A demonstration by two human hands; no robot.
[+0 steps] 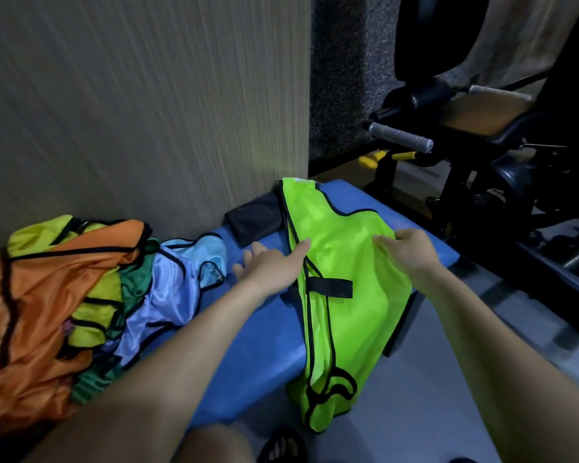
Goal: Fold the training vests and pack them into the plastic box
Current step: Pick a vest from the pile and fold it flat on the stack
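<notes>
- The lime vest (341, 248) is lying spread across the right end of the blue bench (254, 332), its top reaching toward the wall and its lower part hanging over the front edge toward the floor.
- The left hand (269, 265) is resting flat with fingers straight and spread, the forefinger touching the vest's black-trimmed left edge; it is gripping nothing.
- The right hand (406, 250) is pinching a fold of the vest's right side, with the fingers curled into the cloth.
- The vest is looking thin, light and limp, likely a slick mesh: it is sagging wherever it is unsupported, so it will probably slide and lose a crease unless pressed flat.
- Best hold, as I judge it: the black trim at the shoulders or side hems, since the binding is firmer than the mesh; the black side strap (330, 288) is worth tucking in first.
- The pile (81, 295) of orange, yellow, green and pale-blue vests is waiting at the left end, unfolded.
- A dark flat item (254, 218) is sitting by the wall; no plastic box is showing.
</notes>
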